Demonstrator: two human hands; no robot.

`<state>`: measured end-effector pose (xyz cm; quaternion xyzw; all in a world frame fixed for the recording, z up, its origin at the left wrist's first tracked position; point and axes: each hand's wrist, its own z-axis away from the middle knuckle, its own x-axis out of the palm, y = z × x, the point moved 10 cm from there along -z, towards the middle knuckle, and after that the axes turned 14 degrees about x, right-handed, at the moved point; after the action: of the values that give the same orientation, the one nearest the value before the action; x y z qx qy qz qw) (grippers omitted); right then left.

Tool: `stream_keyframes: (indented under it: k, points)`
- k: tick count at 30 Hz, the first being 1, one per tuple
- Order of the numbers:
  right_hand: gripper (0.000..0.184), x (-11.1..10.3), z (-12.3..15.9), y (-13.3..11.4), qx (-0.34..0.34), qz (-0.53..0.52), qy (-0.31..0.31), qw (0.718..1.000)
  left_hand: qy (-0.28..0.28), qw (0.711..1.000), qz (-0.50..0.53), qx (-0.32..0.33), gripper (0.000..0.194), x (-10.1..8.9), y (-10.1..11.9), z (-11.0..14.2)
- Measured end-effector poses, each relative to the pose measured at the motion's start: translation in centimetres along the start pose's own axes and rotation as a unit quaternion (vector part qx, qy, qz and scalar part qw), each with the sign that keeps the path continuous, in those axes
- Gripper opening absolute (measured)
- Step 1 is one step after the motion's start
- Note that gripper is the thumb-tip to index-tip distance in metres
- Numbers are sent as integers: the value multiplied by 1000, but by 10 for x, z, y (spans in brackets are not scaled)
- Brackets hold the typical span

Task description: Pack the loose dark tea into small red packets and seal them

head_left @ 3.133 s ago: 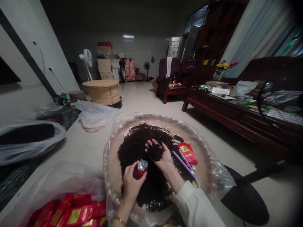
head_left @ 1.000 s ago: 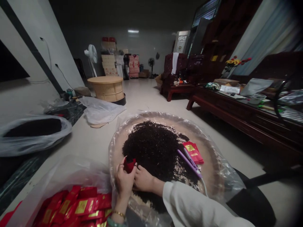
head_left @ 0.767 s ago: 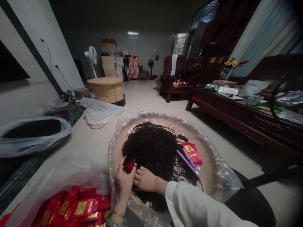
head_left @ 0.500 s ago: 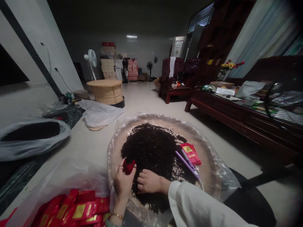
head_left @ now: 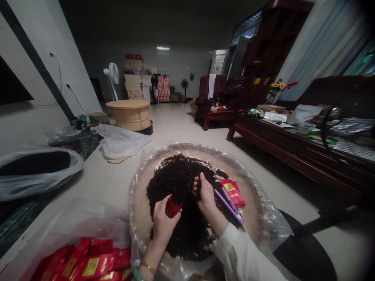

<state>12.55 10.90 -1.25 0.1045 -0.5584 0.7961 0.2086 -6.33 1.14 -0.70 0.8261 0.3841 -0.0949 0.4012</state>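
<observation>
My left hand [head_left: 165,216] pinches a small red pouch [head_left: 173,207] by its sides, its mouth facing up, over a heap of dark loose tea leaves [head_left: 178,175]. To its right, my right hand [head_left: 204,191] is raised over the heap with its fingers curled. Dark leaves show in its palm, though the hand partly hides them. The heap lies in a wide round tray [head_left: 137,187] lined with clear plastic. Just right of my right hand are a purple sealing tool [head_left: 230,207] with a cord and a small stack of flat red pouches [head_left: 233,192].
A clear plastic bag with several red packets [head_left: 93,265] stands at the lower left. Behind it is an open bag of dark leaves [head_left: 38,162]. A round wooden stand [head_left: 129,115] and a white fan [head_left: 111,73] are farther back. A long dark wooden table [head_left: 281,136] runs along the right.
My right hand has lifted from the heap's near part and moved up and right, now curled around leaves. My left hand has shifted right with the red pouch.
</observation>
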Motion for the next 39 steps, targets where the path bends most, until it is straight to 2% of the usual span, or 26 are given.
stream_keyframes:
  k: [1, 3, 7, 13, 17, 19, 21, 23, 25, 28, 31, 34, 37, 39]
  points:
    - [38, 5, -1, 3, 40, -54, -17, 998, -8, 1000, 6, 6, 44, 5, 4, -1]
    - [30, 18, 0, 5, 79, -124, -56, 988, -20, 1000, 13, 11, 44, 12, 11, -3]
    - [21, 33, 10, 0, 50, -152, -92, 983, -27, 1000, 14, 4, 49, 19, 14, -4]
    - [39, 48, 22, -8, 8, -47, -156, 987, -11, 1000, 13, -15, 49, 21, 7, -2]
    - [46, 39, 28, -22, -81, 94, -137, 983, 10, 1000, 6, -26, 50, 18, 0, 1]
    - [39, 40, 37, -22, -142, 223, -134, 955, 12, 999, 0, -32, 53, 17, -3, 3]
    - [45, 47, 51, -12, -199, 350, -154, 902, 10, 1000, -4, -27, 54, 17, -3, 4]
    - [49, 54, 63, 1, -236, 435, -174, 851, 4, 1000, -10, -13, 55, 17, -1, 4]
    - [34, 57, 68, 10, -257, 476, -172, 823, -3, 1000, -24, 0, 56, 17, 2, 4]
    - [14, 58, 65, 8, -272, 470, -159, 824, -1, 998, -58, 8, 59, 15, 4, 5]
    - [12, 49, 50, -2, -252, 430, -145, 855, 6, 998, -63, 7, 62, 14, 1, 7]
    - [13, 30, 39, -22, -258, 402, -80, 875, 6, 999, -38, 3, 67, 18, -2, 10]
    - [22, 23, 52, -41, -336, 424, -24, 841, 7, 1000, -24, 2, 69, 22, -4, 11]
    - [28, 36, 64, -35, -357, 466, -64, 807, 4, 1000, -23, 7, 68, 24, -3, 11]
